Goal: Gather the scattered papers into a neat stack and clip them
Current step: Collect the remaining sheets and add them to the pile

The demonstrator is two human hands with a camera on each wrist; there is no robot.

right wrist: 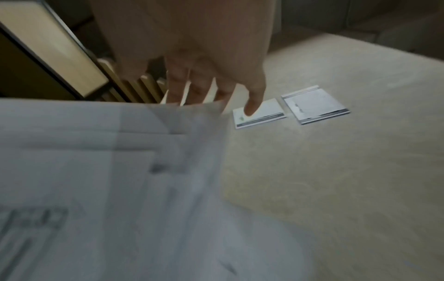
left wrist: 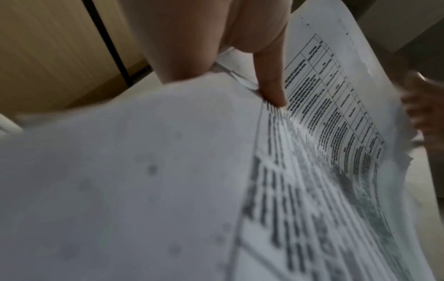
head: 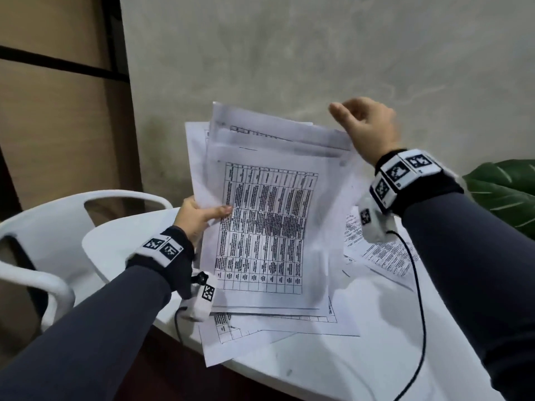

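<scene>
A loose bundle of printed papers [head: 260, 215], tables of text on the top sheet, stands nearly upright above the white table [head: 362, 366]. My left hand [head: 202, 215] grips its left edge, thumb [left wrist: 272, 91] pressed on the front sheet [left wrist: 336, 117]. At the bundle's top right corner is my right hand [head: 362, 123]. Its fingers [right wrist: 204, 83] hang straight behind the top edge of the sheets [right wrist: 108, 152], its thumb clear of the paper. More sheets lie flat under the bundle [head: 275, 334] and to the right [head: 385, 256]. No clip is in view.
A white chair [head: 43, 227] stands at the table's left. A green plant leaf [head: 506, 192] is at the far right. A grey wall [head: 289, 53] rises right behind the table, with two white plates [right wrist: 314, 106] on it. Cables hang from both wrists.
</scene>
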